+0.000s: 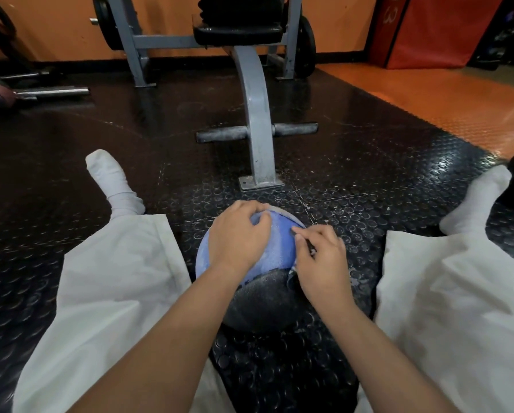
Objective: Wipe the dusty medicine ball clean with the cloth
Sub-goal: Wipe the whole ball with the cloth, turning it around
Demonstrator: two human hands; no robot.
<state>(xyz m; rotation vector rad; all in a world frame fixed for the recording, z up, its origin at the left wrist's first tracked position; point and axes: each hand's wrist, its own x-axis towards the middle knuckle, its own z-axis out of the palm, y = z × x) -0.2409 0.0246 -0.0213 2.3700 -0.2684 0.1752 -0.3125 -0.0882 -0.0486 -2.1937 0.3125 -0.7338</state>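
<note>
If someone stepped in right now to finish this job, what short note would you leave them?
Left hand: on top of the ball, fingers curled into the blue cloth.
Right hand: pinches the cloth's right edge.
Dark textured medicine ball: on the black studded rubber floor between the legs, cloth draped over its upper part.
Done: cloth is on the ball.
Left: the exposed lower part looks grey with dust; wipe all round.

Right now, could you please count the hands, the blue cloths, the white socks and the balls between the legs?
Hands: 2 (left hand, right hand)
Blue cloth: 1
Medicine ball: 1
White socks: 2
Total: 6
</note>
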